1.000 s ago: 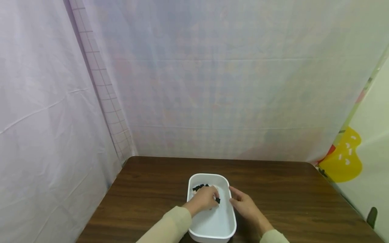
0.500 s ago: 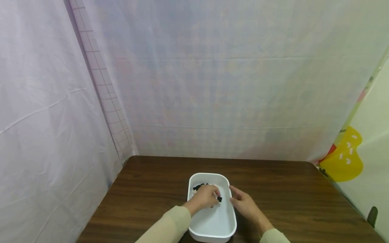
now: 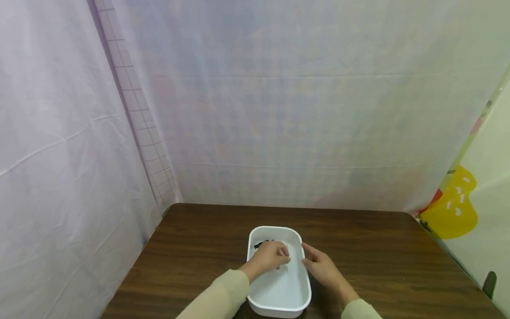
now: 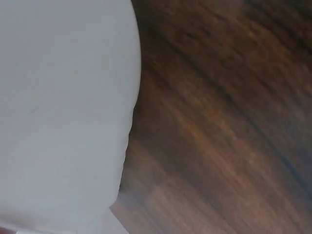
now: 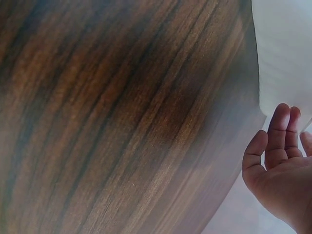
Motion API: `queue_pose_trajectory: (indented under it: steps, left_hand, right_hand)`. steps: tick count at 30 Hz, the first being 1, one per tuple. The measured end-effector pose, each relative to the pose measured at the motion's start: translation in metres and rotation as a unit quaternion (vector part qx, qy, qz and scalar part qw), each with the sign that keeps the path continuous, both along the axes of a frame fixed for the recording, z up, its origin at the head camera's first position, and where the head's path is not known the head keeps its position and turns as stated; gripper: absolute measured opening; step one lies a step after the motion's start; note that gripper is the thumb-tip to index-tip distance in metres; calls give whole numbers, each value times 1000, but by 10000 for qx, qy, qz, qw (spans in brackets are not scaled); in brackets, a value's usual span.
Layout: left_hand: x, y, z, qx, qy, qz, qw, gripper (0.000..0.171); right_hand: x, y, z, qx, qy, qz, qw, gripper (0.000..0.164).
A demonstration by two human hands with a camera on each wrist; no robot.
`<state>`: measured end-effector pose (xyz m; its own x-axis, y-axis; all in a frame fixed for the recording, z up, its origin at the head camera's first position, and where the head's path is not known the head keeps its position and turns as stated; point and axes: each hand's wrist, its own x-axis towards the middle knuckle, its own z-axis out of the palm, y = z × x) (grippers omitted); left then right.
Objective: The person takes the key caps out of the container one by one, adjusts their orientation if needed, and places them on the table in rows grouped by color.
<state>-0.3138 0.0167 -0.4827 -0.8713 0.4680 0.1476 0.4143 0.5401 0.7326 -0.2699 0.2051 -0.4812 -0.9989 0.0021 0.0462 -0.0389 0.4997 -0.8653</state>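
A white rectangular box (image 3: 279, 309) with rounded corners lies lengthwise on the table. Inside its far half, my left hand (image 3: 268, 257) pinches a small pale piece (image 3: 282, 252), mostly covered by the fingers; its kind cannot be made out. Several small black pieces (image 3: 260, 244) lie in the box beyond that hand, partly hidden by it. At the box's right wall rests my right hand (image 3: 324, 268), thumb and fingers extended; the right wrist view shows its slightly bent fingers (image 5: 279, 127) against the box's pale side (image 5: 285, 58).
The brown wood-grain table (image 3: 191, 252) extends around the box. White patterned curtains (image 3: 279, 110) hang along its back and left side. A pale sheet with a yellow print (image 3: 452, 208) hangs at the right. In the left wrist view, a pale surface (image 4: 58, 107) blocks the hand.
My left hand has shifted slightly up and right within the box. A black piece seen at its fingertips earlier is now out of sight. The right hand stays at the box wall.
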Motion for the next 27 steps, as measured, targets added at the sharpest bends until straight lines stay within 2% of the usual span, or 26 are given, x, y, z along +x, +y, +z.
queue_pose_trajectory:
  steps: [3,10,13,17,21,27]
  left_hand:
    - [-1,-3,3,94,-5,9,10000,10]
    - [-11,-22,16,216,461,21,9987,17]
    - [-17,-39,25,454,228,233,9984,19]
    - [-26,-66,31,612,141,548,9965,23]
    - [-32,-96,28,559,307,746,9952,24]
    - [-35,-132,14,470,420,1035,9926,20]
  right_hand:
    - [0,-1,0,3,-59,-3,10000,50]
    - [-2,-2,0,38,-184,-62,9998,50]
    - [-3,-2,1,119,-236,-61,9996,50]
    - [-4,-1,4,180,-260,0,9995,50]
    - [-4,2,7,263,-315,104,9991,50]
    - [-5,2,12,359,-474,250,9979,54]
